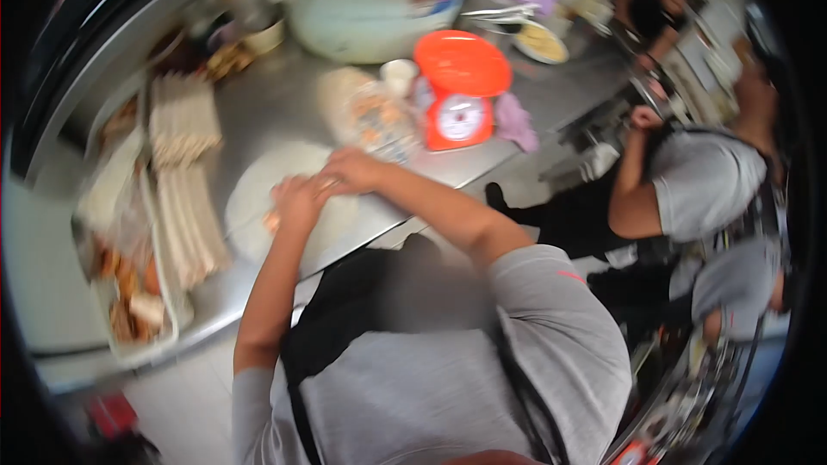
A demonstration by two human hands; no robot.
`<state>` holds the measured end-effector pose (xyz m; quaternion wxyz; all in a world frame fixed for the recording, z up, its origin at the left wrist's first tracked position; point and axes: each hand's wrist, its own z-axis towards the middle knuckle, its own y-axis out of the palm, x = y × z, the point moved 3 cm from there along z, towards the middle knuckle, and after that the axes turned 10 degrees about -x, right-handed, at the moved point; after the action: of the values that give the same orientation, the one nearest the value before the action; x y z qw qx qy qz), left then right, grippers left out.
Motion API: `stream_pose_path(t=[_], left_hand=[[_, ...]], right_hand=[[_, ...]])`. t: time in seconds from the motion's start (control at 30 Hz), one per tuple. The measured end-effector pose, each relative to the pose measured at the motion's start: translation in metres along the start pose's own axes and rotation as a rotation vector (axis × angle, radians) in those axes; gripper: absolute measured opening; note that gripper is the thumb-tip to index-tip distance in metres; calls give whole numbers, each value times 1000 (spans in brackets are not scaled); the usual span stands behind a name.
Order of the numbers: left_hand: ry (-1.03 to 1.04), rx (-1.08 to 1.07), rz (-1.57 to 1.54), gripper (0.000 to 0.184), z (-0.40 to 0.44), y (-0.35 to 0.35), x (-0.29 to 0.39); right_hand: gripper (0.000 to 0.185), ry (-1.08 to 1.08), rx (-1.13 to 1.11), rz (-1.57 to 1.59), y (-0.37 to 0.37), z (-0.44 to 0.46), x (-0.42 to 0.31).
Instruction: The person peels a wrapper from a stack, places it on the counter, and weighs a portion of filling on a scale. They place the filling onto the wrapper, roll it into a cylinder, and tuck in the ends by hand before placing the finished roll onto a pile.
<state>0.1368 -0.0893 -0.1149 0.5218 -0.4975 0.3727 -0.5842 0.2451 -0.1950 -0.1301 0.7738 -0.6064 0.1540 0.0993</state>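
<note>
The left hand (299,202) and right hand (351,170) come together, fingers curled in, over a thin, round, white sheet (250,194) lying on the grey steel counter (284,90); blur hides whether they pinch anything. Orange filling (271,222) shows beside the left fingers, so wrapping seems barely begun; the long, pale, stacked rolls (185,224) left of the grip look finished. Beyond the grip, the red-orange kitchen scale's (465,86) dial and the large, pale pot's (370,21) label are unreadable

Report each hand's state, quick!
Left hand: over the round white sheet, grip can't be told.
Right hand: close beside the left, grip too blurred to tell.
</note>
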Motion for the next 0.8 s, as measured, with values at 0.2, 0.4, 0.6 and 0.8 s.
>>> stream_pose_path(t=[0.2, 0.4, 0.6, 0.8], left_hand=[[42, -8, 15, 17, 6, -3, 4], [-115, -137, 69, 18, -20, -8, -26], [-171, 130, -52, 25, -55, -15, -47], [-142, 74, -146, 33, -61, -12, -59]], right_hand=[[23, 119, -63, 41, 2, 1, 6], [22, 57, -51, 94, 9, 0, 14], [34, 206, -37, -153, -7, 18, -41], [37, 228, -270, -4, 28, 53, -58]])
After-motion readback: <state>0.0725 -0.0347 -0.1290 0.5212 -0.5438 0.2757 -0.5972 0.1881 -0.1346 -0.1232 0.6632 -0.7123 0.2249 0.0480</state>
